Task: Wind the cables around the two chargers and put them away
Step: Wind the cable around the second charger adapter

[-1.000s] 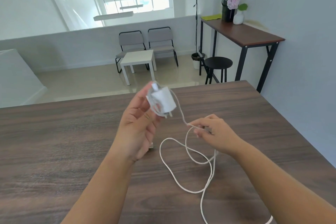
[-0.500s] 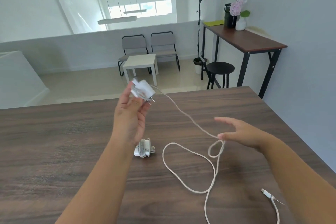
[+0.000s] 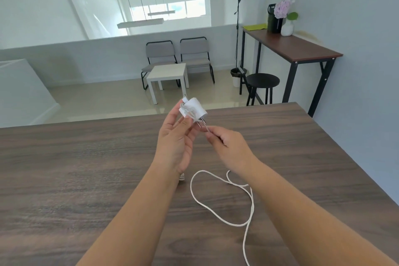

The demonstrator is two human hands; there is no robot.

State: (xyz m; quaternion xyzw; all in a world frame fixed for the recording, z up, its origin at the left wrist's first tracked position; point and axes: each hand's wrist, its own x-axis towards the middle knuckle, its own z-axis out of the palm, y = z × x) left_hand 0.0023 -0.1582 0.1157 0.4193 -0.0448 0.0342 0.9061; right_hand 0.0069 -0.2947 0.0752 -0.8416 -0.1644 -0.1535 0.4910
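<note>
Raised left hand (image 3: 174,142) clamps its fingers on the white charger (image 3: 193,111); right hand (image 3: 230,147) pinches its cable (image 3: 216,211) beside the prongs.

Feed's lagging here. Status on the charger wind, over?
Left hand holds charger. Right hand pinches cable near prongs. Slack looped on table. Nothing in the way.

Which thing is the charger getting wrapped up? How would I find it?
Look above the far edge of the big wooden table. The left hand holds up the charger: a small white block with metal prongs and cable looped around it, unlike the loose cable on the table.
</note>
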